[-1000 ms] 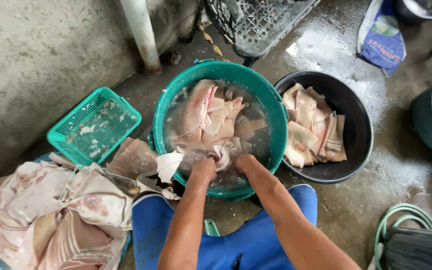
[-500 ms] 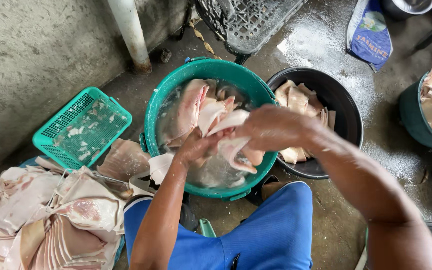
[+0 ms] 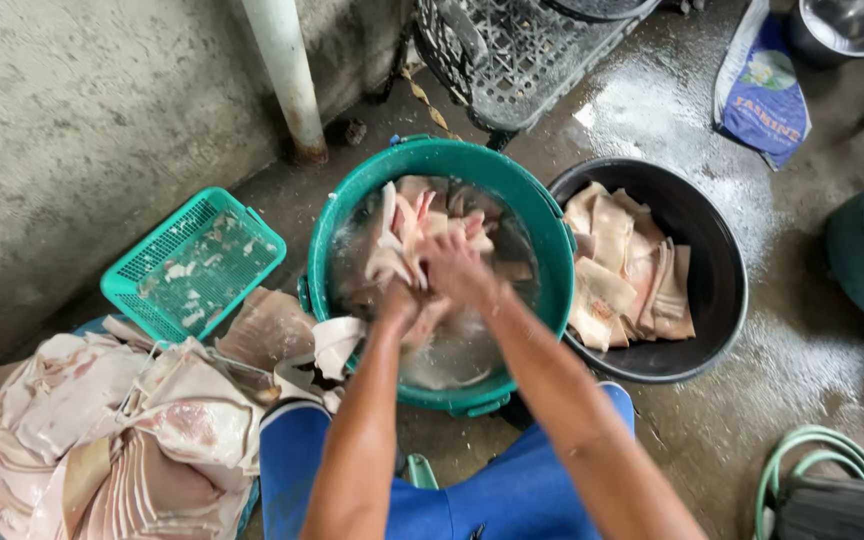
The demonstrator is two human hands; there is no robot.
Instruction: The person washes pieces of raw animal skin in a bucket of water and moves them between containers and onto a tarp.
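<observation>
Both my hands are over a green tub (image 3: 537, 215) of water. My left hand (image 3: 402, 300) and my right hand (image 3: 457, 270) together grip a pale pink slab of pork skin (image 3: 397, 235) that stands up out of the water. More skin pieces float in the tub beneath them. My forearms reach in from the bottom of the view, over my blue trousers (image 3: 512, 490).
A black tub (image 3: 717, 290) to the right holds several skin pieces. At the left, a heap of skin (image 3: 102, 430) lies beside a small green basket (image 3: 192, 265). A white pipe (image 3: 282, 70), a black crate (image 3: 512, 50), a blue bag (image 3: 762, 85) and a green hose (image 3: 812, 450) surround the wet floor.
My hands swung to the right towards the black tub with a skin piece, then came back over the green tub and now hold another piece in the water.
</observation>
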